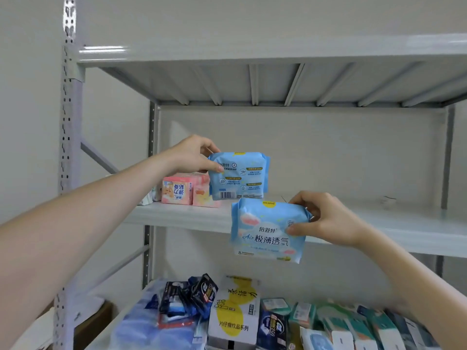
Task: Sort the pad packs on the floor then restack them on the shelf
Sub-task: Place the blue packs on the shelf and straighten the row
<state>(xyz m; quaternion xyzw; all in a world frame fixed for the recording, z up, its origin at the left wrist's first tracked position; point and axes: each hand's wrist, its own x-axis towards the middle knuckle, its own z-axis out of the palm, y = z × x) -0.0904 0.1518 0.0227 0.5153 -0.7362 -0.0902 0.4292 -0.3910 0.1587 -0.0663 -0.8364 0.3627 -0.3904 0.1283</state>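
Note:
My left hand (192, 154) grips the left edge of a light blue pad pack (238, 176), held upright with its back side and barcode facing me, just over the middle shelf (379, 218). Lower and nearer, my right hand (322, 218) pinches the right edge of a second light blue pad pack (266, 229), front side toward me, in front of the shelf's front edge. Two pink pad packs (187, 190) stand on the shelf to the left, right beside the upper blue pack.
A white pack (147, 198) leans at the shelf's far left by the grey upright (151, 157). The lower shelf holds dark blue packs (192, 296), a white-and-yellow box (235, 317) and several green and white packs (353, 327). Another shelf board (278, 82) spans overhead.

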